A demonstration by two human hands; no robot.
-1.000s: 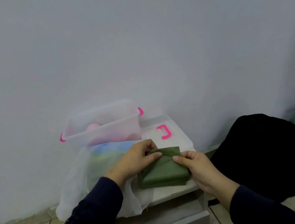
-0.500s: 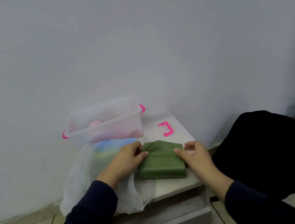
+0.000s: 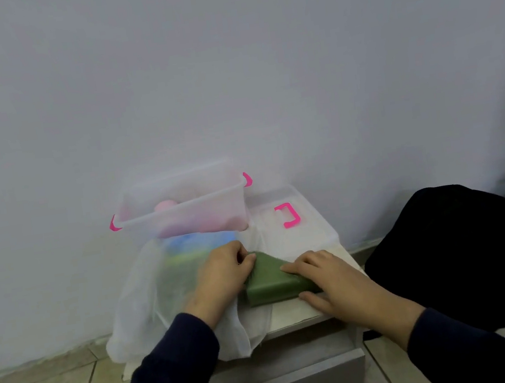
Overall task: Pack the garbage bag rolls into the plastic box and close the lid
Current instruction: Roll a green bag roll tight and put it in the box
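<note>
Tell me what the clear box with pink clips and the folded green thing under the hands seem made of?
The clear box with pink clips looks like rigid translucent plastic: pink contents show hazily through its walls. The folded green thing seems thin matte plastic film, probably garbage bags; it creases softly, though blur leaves cloth possible.

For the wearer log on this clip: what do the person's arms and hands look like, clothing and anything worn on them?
Both arms are in long dark navy sleeves that end at the wrists. The left hand and right hand are bare: no gloves. No rings, watch or bracelet show, and no markings or logos are visible on the sleeves.
</note>
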